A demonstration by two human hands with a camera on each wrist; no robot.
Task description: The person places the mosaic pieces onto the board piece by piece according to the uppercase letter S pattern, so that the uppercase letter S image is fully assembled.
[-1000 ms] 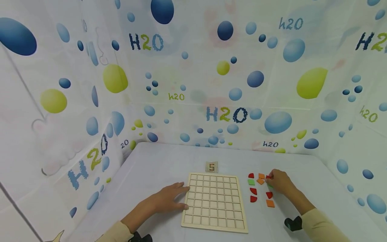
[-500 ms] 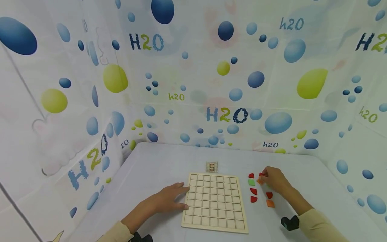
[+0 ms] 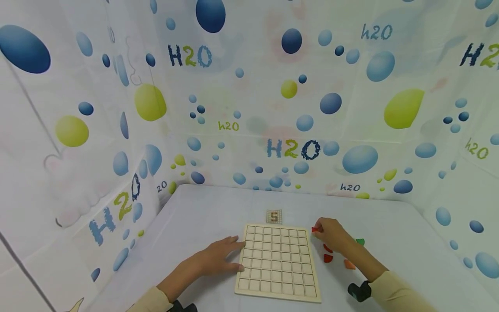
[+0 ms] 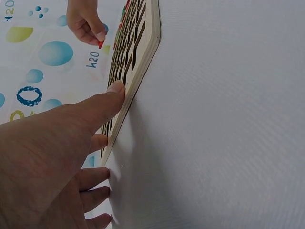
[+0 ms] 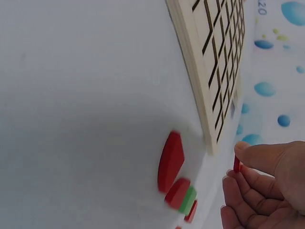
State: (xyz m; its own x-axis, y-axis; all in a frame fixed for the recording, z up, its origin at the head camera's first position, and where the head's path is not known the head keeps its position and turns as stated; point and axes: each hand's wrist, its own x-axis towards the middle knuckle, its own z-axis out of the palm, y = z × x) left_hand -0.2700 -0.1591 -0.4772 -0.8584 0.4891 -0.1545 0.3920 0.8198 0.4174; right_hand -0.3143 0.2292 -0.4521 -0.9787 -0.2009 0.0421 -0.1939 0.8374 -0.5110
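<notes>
A wooden grid board point(image 3: 277, 262) lies on the white table. The left hand point(image 3: 219, 255) rests at its left edge, thumb and a finger touching the rim, as the left wrist view also shows point(image 4: 57, 143). Beyond the board's top right corner the right hand point(image 3: 333, 234) pinches a red piece point(image 3: 314, 229) between thumb and fingers; the right wrist view shows this red piece point(image 5: 237, 164) held on edge, off the board. Below that hand lie red pieces point(image 3: 328, 258), an orange piece point(image 3: 349, 264) and a green piece point(image 3: 360, 242). Other pieces are hidden behind the hand.
A small patterned card point(image 3: 274, 216) lies just behind the board. White curtains point(image 3: 249, 95) printed with blue and green drops stand behind and beside the table point(image 3: 210, 208). Each wrist carries a black device, the right one point(image 3: 359, 291) near the sleeve.
The right hand has moved left from the right-hand pieces, across the orange ones, to the board's top right corner with a red piece. The left hand has stayed at the board's edge.
</notes>
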